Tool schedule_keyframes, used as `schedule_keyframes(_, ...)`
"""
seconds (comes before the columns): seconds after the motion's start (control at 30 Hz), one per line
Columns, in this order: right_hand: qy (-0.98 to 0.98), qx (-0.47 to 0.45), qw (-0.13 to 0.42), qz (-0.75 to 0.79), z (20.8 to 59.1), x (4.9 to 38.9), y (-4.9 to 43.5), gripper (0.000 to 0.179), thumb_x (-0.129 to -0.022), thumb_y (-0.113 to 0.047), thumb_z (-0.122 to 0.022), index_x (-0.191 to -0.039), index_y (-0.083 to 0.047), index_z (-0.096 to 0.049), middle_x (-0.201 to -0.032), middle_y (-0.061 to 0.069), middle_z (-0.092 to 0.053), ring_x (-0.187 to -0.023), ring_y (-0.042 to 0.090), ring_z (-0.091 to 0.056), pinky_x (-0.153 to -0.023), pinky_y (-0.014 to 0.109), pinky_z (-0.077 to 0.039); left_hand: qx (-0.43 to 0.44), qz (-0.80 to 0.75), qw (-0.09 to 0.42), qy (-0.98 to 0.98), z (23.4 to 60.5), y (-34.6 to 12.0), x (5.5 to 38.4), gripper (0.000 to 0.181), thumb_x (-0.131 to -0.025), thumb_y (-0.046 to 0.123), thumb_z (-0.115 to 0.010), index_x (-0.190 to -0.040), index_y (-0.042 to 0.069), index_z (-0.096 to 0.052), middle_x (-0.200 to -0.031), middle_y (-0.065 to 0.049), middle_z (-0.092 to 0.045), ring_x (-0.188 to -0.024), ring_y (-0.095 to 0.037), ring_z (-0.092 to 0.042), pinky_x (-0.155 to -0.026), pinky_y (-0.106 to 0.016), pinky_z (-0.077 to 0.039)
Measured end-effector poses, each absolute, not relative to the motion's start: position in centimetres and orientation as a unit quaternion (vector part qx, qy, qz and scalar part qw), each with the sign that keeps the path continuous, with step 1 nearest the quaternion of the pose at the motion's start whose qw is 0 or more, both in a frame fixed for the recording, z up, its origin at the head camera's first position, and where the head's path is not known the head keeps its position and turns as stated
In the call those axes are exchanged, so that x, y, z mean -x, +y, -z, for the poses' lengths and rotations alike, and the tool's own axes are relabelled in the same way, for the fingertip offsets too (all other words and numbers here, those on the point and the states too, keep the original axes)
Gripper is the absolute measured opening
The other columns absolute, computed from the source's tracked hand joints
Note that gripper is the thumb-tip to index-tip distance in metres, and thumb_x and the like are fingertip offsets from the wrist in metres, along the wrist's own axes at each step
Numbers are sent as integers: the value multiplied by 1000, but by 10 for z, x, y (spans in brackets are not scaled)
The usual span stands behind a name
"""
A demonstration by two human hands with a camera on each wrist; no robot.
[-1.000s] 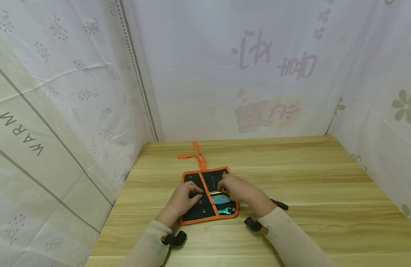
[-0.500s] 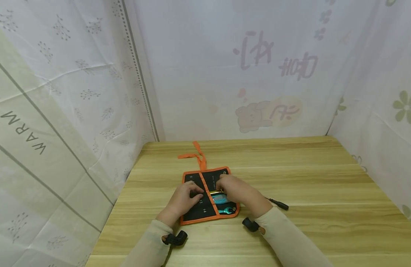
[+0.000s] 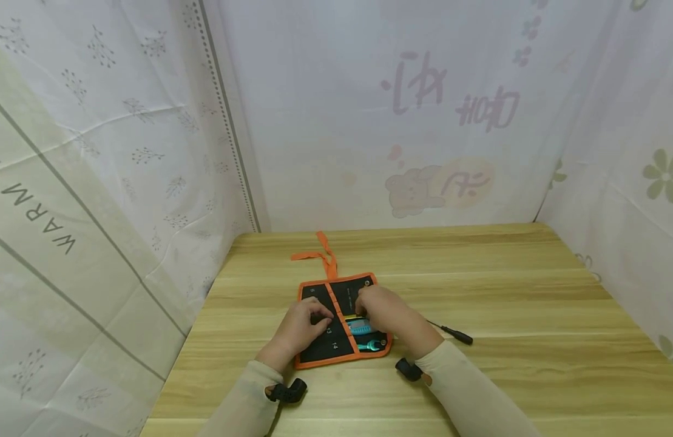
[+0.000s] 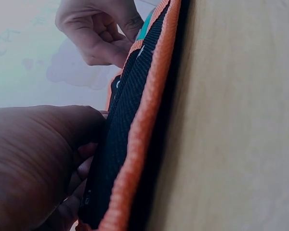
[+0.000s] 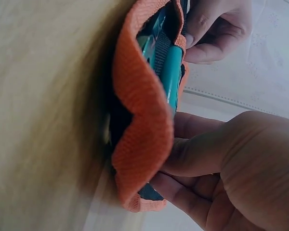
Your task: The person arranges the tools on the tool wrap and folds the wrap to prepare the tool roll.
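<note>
A black tool pouch with orange edging and printed numbers lies spread on the wooden table. My left hand is on its numbered side, thumb and forefinger gripping the pouch close to the orange pocket edge. Over the other half, my right hand has its fingers curled round the end of a slim gold-coloured tool that reaches into a pocket; the hand hides that end. Just below sit a light-blue utility knife and a green open-end wrench, both in pockets.
Right of the pouch, partly behind the right forearm, lies a black-handled screwdriver with a thin shaft. Orange tie straps trail from the pouch toward the back. Printed curtains rise behind the table and at both sides.
Less of the gold-coloured tool shows now; its ring-like end has gone under the right hand, which has shifted slightly left. The left hand has stayed in place.
</note>
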State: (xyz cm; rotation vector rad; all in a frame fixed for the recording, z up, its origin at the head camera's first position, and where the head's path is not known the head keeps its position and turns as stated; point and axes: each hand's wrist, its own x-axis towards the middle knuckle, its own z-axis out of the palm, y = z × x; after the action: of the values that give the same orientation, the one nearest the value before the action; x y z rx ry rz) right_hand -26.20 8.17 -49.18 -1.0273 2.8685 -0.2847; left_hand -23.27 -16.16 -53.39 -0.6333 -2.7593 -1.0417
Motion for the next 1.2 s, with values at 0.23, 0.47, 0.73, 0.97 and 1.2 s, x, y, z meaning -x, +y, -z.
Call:
schedule_keyframes(0.23,935,337,49,104,490,260,82,19,-84,2,-85,-94,-13,-83,-94,-4,-64,-82,12,-63,-74,26,-56,207,348,57,-913,534,-162,230,7,-93,15,-82,-94,22,-81,-94,15,-63,-87,-7,-64,-78,-30,-54)
schedule_keyframes(0.47,932,336,64,115,490,259,86,23,-87,3,-83,-103,-13,-82,-97,-4,-62,-86,10,-62,-79,27,-57,204,349,62,-912,537,-163,230,10,-93,14,-82,-93,24,-81,-95,14,-63,-87,-7,-62,-78,-32,-54)
schedule_keyframes(0.73,934,327,74,121,488,257,94,17,-96,-2,-76,-110,-11,-80,-123,9,-69,-128,29,-61,-99,38,-54,215,356,56,-908,536,-165,231,8,-95,15,-80,-95,23,-81,-94,14,-63,-86,-7,-61,-77,-32,-53)
schedule_keyframes(0.97,936,318,79,128,487,256,101,20,-97,-5,-75,-116,-12,-79,-113,3,-64,-107,21,-65,-92,34,-56,219,353,46,-909,534,-164,235,10,-96,14,-80,-95,24,-80,-92,16,-60,-84,-5,-60,-77,-31,-54)
schedule_keyframes(1.2,938,295,83,160,487,253,114,31,-96,-1,-75,-123,-15,-76,-120,1,-62,-110,20,-64,-94,38,-55,223,331,12,-917,529,-165,239,12,-97,15,-78,-96,28,-78,-92,16,-59,-83,-5,-58,-76,-30,-53)
